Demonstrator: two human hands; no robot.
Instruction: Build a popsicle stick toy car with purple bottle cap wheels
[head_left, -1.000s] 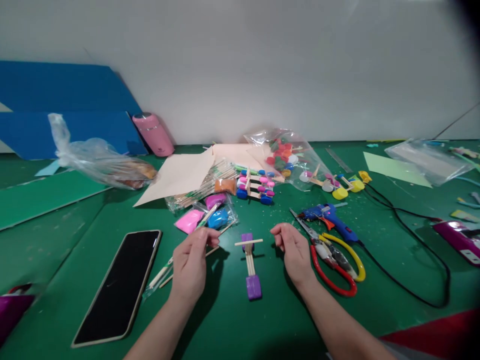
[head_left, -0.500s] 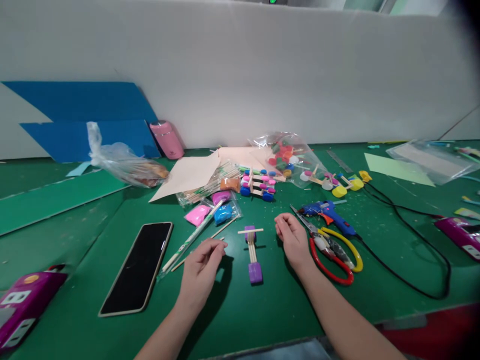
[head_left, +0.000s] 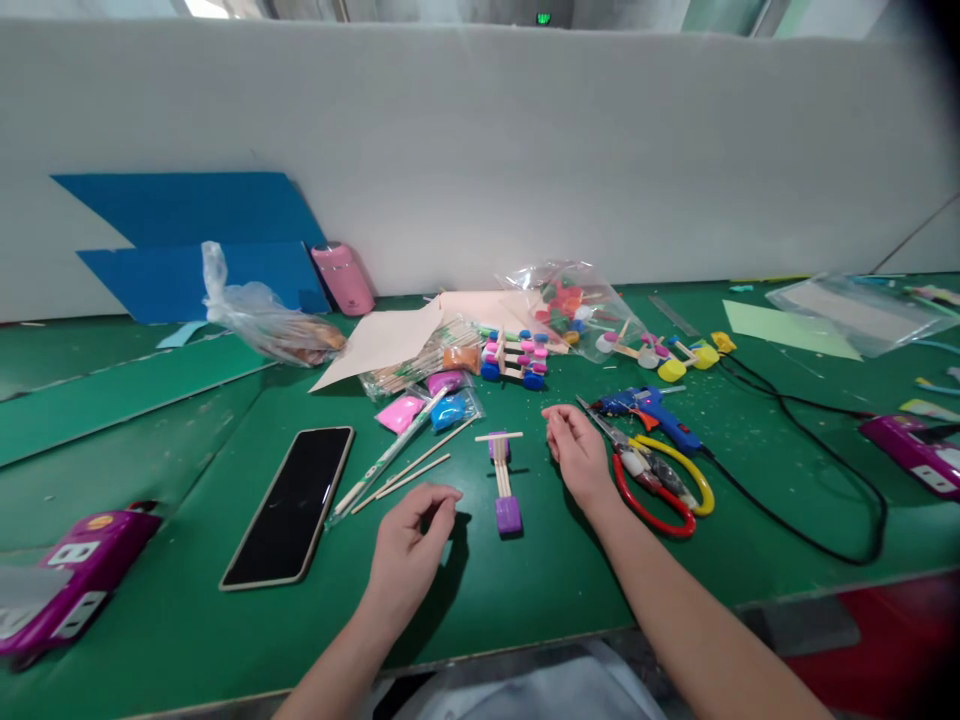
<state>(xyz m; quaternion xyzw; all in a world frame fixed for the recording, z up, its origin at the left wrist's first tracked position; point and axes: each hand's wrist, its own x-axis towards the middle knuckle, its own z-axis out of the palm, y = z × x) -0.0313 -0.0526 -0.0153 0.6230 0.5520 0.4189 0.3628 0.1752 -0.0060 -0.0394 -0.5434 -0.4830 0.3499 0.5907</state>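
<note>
My left hand hovers over the table front with fingers curled towards the thumb; nothing shows in it. Curled in much the same way, my right hand is just left of the scissors, with no held object visible. Between the hands lies a small model of pale sticks joining two purple clay blocks, a short stick across its far end. Neither hand touches it. Loose wooden sticks lie beyond my left hand. By my right hand are red-and-yellow-handled scissors and a blue glue gun.
A phone lies at left, near a purple power strip. Behind are clay packets, a finished-looking stick model, a bag of coloured pieces and a pink bottle. The glue gun's black cord loops at right.
The view has shifted slightly, so the tabletop things appear higher in the picture. Both hands stay curled on either side of the purple-ended model, which lies as before.
</note>
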